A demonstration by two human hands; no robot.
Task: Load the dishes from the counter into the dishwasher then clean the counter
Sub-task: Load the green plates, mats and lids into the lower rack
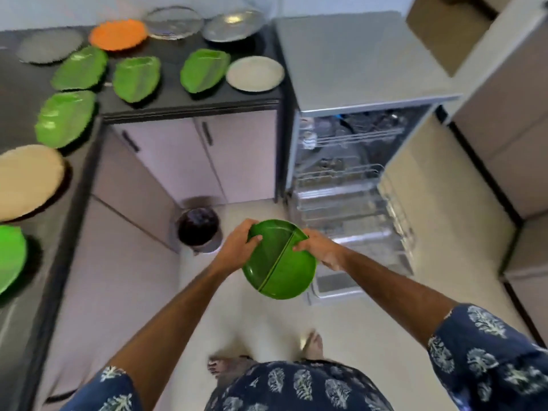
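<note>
I can't see well into the blurry dishwasher [350,161]. My left hand [237,247] and right hand [317,247] pinch the green plate [278,262] between them.

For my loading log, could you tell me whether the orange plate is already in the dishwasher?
No, the orange plate lies on the counter, away from the open dishwasher.

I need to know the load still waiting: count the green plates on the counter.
5 on the counter: three along the back, one on the left side, one cut by the left frame edge. More may lie out of view.
</note>
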